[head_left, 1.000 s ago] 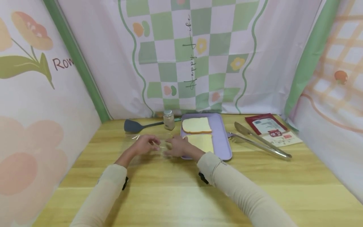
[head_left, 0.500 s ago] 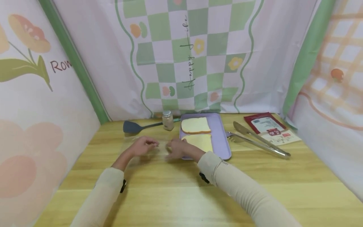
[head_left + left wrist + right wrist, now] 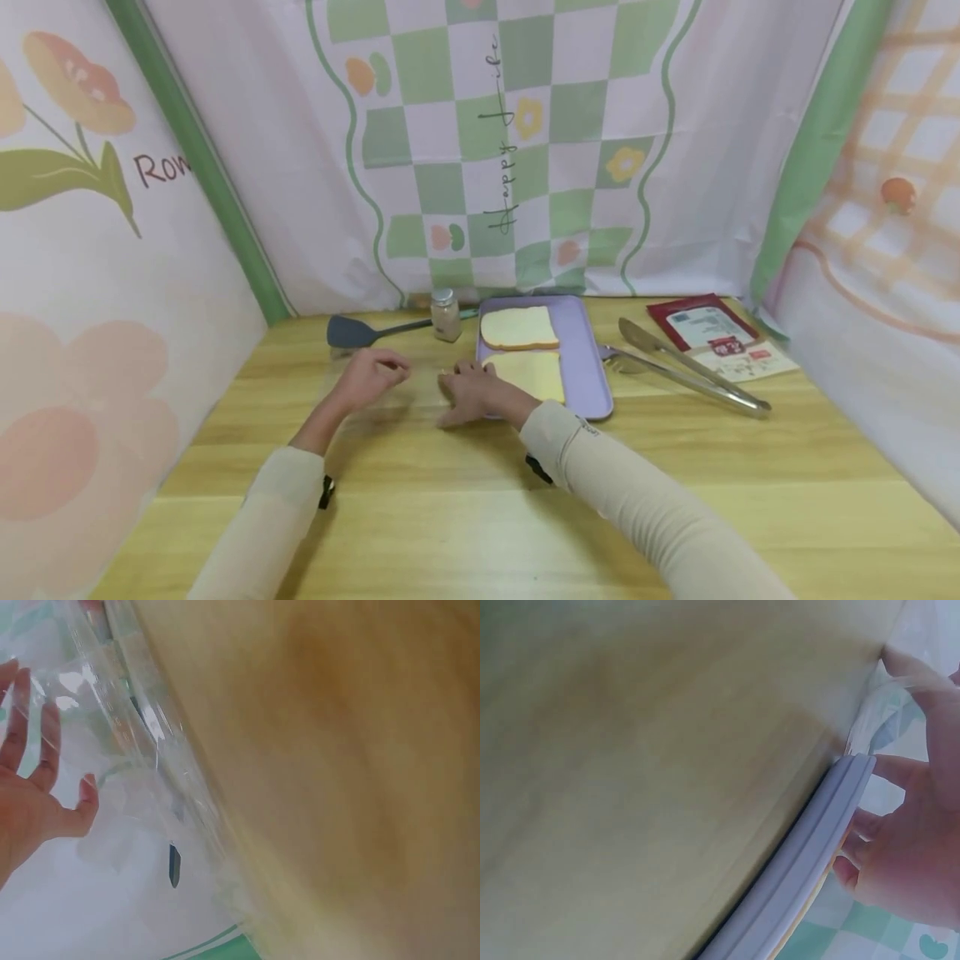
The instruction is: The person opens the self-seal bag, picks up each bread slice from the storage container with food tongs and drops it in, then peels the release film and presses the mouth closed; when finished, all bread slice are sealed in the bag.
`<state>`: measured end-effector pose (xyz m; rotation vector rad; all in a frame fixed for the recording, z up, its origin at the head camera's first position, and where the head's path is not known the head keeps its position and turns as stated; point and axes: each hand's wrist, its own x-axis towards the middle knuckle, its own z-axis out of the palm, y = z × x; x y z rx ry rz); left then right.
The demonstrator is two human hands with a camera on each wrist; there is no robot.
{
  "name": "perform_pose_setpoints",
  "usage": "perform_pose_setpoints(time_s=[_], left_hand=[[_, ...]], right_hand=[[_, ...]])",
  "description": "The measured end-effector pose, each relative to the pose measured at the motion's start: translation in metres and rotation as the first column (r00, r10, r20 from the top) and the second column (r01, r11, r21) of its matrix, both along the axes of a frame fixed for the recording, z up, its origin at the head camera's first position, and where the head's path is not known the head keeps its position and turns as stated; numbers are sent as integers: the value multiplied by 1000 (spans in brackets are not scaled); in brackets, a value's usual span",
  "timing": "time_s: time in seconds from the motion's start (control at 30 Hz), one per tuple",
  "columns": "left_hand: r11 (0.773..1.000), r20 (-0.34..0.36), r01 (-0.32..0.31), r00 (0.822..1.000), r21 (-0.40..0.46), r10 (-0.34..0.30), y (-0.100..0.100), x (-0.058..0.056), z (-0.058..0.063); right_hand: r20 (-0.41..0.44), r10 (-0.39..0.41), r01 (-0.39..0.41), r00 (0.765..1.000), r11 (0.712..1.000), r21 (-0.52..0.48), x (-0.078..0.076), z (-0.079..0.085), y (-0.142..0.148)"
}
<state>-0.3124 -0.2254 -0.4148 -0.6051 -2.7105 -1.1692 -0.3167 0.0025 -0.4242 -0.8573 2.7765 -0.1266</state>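
Clear, crinkled plastic film [image 3: 169, 742] lies on the tabletop between my hands, hard to make out from the head view. My left hand [image 3: 369, 377] is over its left part; in the left wrist view the fingers are spread and the film overlaps them. My right hand [image 3: 474, 393] is at the left edge of a lilac tray [image 3: 588, 367]. In the right wrist view its thumb reaches down by the table beside film, and a finger touches the tray's corner. Two bread slices lie on the tray, the far slice [image 3: 519, 327] and the near slice [image 3: 536, 377], partly covered by my right hand.
Behind my left hand lie a dark spatula [image 3: 351, 332] and a small glass jar [image 3: 446, 317] with a metal lid. Metal tongs [image 3: 693, 375] rest right of the tray, beside a red and cream food packet [image 3: 720, 337]. A patterned cloth [image 3: 510, 167] hangs behind the table.
My left hand has moved slightly left and up, widening the gap from the right hand. My right hand stays by the tray, its fingers shifting a little.
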Motion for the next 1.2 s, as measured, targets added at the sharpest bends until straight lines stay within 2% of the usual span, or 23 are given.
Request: perform_pose_setpoints(time_s=[0.2,0.63,0.77,0.93,1.2], left_hand=[[998,-33,-5,999,69,8,-3,2,2],[999,-41,30,999,31,-29,-2,4,8],[999,-42,25,999,26,-24,-1,3,7],[999,-65,40,997,32,-37,0,1,3],[998,-81,52,996,36,-49,2,-1,0]], right_hand=[[0,11,-10,1000,1000,22,2,-2,1],[-9,25,-25,1000,998,-55,-4,3,-1],[-12,54,-54,998,998,-26,-8,2,-1],[13,63,-63,998,998,-7,-9,1,3],[69,65,-59,995,995,-85,-8,2,5]])
